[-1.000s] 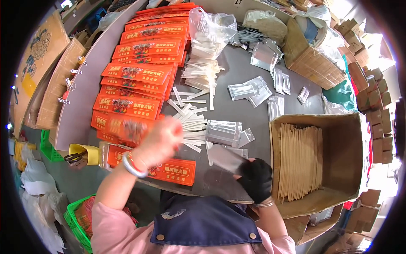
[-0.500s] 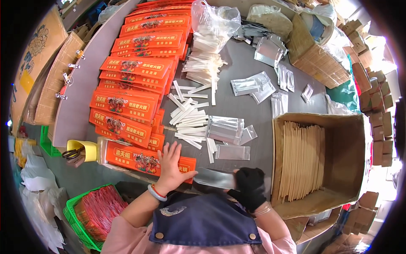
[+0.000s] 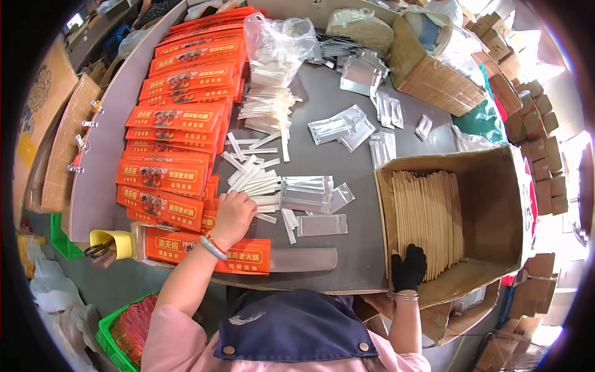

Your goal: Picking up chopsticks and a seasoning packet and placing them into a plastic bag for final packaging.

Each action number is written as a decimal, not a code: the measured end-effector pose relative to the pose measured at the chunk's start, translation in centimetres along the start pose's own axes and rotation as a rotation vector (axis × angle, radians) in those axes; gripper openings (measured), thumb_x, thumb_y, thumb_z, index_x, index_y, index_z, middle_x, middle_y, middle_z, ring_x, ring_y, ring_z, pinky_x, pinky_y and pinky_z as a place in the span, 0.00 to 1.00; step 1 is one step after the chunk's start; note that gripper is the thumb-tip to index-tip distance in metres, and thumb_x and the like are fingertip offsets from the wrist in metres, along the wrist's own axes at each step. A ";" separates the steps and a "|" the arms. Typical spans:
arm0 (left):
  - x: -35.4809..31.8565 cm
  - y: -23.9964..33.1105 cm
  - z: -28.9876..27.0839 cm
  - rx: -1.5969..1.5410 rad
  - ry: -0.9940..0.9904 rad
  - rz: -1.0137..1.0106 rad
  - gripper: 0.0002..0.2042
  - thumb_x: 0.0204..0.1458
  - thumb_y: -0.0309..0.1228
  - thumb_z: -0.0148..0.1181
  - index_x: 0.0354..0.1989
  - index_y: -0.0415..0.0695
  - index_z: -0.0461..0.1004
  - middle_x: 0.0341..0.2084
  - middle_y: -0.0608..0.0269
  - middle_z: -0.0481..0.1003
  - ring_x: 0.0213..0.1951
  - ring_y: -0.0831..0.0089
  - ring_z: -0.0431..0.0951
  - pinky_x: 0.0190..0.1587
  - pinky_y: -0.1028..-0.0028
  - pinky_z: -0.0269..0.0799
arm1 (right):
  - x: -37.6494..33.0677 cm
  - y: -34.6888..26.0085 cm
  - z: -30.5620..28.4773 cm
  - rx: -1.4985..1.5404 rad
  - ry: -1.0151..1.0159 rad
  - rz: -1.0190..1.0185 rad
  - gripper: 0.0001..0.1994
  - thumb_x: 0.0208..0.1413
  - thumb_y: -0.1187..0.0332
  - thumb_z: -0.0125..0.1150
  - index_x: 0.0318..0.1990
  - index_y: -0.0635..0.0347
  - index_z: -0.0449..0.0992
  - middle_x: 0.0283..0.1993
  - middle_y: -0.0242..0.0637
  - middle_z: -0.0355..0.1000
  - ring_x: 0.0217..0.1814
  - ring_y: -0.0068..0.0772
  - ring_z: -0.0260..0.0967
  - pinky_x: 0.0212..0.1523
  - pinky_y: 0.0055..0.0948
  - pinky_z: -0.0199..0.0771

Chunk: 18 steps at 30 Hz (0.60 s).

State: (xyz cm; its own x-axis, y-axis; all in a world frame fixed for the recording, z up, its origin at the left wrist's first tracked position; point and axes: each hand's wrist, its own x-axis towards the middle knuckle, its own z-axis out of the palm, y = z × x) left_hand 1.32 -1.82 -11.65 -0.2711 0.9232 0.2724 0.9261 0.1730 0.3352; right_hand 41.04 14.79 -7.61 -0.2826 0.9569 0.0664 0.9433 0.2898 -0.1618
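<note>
My left hand [image 3: 235, 217] is over the near end of loose narrow white paper strips [image 3: 253, 180], knuckles up; its bent fingertips are hidden, so a grip cannot be made out. Under its wrist lies a red printed packet [image 3: 245, 255]. A clear plastic sleeve [image 3: 304, 260] extends from that packet's right end. My right hand [image 3: 409, 268], in a black glove, reaches over the near wall of a cardboard box [image 3: 489, 248]. Thumb and fingers are apart, at the lower end of a row of thin wooden sticks [image 3: 427, 217]; nothing shows between them.
Stacked red packets [image 3: 164, 173] fill the table's left side. Flat clear-and-silver packets [image 3: 307, 193] lie mid-table. Behind the strips sits a plastic bag [image 3: 282, 40]. A yellow holder with scissors [image 3: 114, 243] hangs at the left edge; a green crate [image 3: 108, 335] stands below.
My left hand has gone from the red packet up to the white strips. My right hand has let go of the clear sleeve and moved right into the box.
</note>
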 end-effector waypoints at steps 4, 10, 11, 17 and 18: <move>1.3 1.8 0.4 0.036 -0.087 0.003 0.04 0.45 0.27 0.64 0.27 0.46 0.74 0.28 0.62 0.71 0.37 0.60 0.71 0.41 0.63 0.62 | 0.1 0.7 0.8 -0.144 -0.087 0.039 0.11 0.50 0.63 0.63 0.35 0.60 0.71 0.36 0.46 0.71 0.41 0.52 0.71 0.40 0.47 0.71; 3.4 10.6 5.2 -0.156 -0.107 0.071 0.10 0.43 0.31 0.67 0.34 0.47 0.74 0.30 0.61 0.71 0.40 0.60 0.70 0.45 0.63 0.63 | 0.7 -0.5 0.8 -0.215 -0.140 0.135 0.08 0.49 0.67 0.59 0.34 0.59 0.71 0.35 0.48 0.70 0.41 0.53 0.72 0.41 0.47 0.73; 3.7 11.1 5.1 -0.079 -0.096 0.071 0.11 0.42 0.31 0.68 0.35 0.48 0.74 0.31 0.62 0.71 0.40 0.61 0.70 0.46 0.63 0.63 | 0.6 -0.5 0.9 -0.217 -0.138 0.143 0.08 0.49 0.67 0.59 0.34 0.59 0.71 0.35 0.48 0.70 0.41 0.53 0.72 0.41 0.47 0.73; 4.2 10.9 4.6 -0.104 -0.153 0.135 0.14 0.39 0.31 0.71 0.35 0.49 0.76 0.32 0.66 0.73 0.41 0.64 0.70 0.45 0.64 0.63 | 0.0 -0.2 0.4 -0.090 -0.088 0.201 0.08 0.53 0.67 0.57 0.35 0.63 0.70 0.37 0.49 0.72 0.44 0.55 0.72 0.45 0.48 0.73; 4.0 10.8 4.0 -0.100 -0.157 0.129 0.14 0.39 0.31 0.71 0.35 0.49 0.76 0.32 0.66 0.73 0.41 0.64 0.70 0.45 0.64 0.63 | -0.2 -0.4 -1.0 0.180 -0.066 0.263 0.07 0.56 0.69 0.56 0.38 0.64 0.71 0.38 0.49 0.72 0.44 0.54 0.72 0.45 0.46 0.74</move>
State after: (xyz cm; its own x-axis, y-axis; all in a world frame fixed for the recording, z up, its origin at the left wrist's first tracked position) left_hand 11.27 5.14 -10.57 -0.1008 0.9789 0.1775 0.9177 0.0226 0.3967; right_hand 40.89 14.46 -6.56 -0.0499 0.9967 -0.0642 0.9412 0.0254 -0.3370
